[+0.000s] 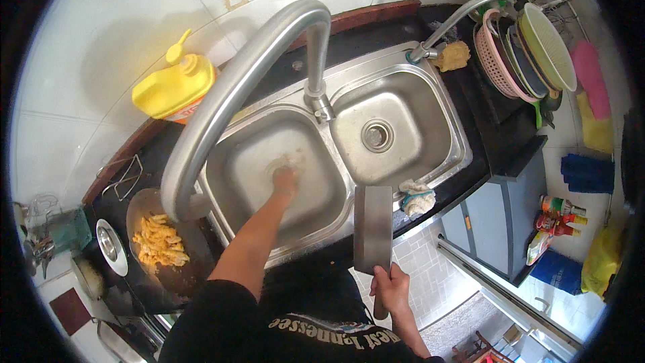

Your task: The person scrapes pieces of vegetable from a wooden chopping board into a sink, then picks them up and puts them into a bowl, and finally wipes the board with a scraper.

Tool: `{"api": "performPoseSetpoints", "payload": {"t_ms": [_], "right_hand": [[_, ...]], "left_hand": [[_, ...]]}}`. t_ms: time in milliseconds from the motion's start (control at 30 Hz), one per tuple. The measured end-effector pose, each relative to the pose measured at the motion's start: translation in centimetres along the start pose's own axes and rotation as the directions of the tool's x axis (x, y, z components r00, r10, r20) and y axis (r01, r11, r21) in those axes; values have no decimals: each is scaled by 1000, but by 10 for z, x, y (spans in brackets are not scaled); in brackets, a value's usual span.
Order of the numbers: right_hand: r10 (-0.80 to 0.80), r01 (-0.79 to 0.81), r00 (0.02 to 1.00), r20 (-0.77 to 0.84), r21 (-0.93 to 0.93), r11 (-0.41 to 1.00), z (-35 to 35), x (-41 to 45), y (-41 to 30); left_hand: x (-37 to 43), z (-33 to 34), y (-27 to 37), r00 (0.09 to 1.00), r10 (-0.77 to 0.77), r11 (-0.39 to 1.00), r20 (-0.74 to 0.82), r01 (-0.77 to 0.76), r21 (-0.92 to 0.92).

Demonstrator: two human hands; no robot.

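Observation:
My left hand (pixel 285 180) reaches down into the left basin of a stainless steel double sink (pixel 237 201), at its drain; the fingers are hidden in murky water or by blur. In my right hand (pixel 390 287) is a cleaver (pixel 373 227), gripped by the handle, its broad blade pointing up over the sink's front edge. A large curved steel faucet (pixel 237 85) arches over the left basin. Just right of the blade, a white and teal cloth (pixel 417 198) lies on the sink rim. The right basin (pixel 347 156) shows its drain strainer (pixel 377 135).
Left of the sink, yellow food pieces (pixel 160 242) lie on a round board, beside a white dish (pixel 112 247). A yellow jug (pixel 174 85) stands behind. At right are a smaller faucet (pixel 456 20), a yellow sponge (pixel 453 56) and a pink colander (pixel 494 55) with stacked dishes.

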State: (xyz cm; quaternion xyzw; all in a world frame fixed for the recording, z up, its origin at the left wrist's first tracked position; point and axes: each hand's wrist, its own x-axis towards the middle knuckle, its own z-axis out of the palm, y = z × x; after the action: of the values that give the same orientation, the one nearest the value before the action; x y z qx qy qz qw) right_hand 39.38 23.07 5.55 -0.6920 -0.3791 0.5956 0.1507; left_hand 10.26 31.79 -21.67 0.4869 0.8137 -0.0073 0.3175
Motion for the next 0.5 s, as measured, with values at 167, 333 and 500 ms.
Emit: {"api": "performPoseSetpoints", "payload": {"t_ms": [167, 333, 500], "right_hand": [[-62, 62, 998, 2, 16, 998, 2, 6, -9], [-129, 129, 991, 28, 9, 992, 22, 4, -26], [-163, 164, 983, 85, -6, 986, 53, -7, -25]], "left_hand": [[-50, -5, -32, 853, 168, 587, 494, 316, -745], [-131, -111, -8, 846, 274, -159, 457, 509, -846], [-153, -118, -38, 891, 229, -87, 392, 420, -903]]}}
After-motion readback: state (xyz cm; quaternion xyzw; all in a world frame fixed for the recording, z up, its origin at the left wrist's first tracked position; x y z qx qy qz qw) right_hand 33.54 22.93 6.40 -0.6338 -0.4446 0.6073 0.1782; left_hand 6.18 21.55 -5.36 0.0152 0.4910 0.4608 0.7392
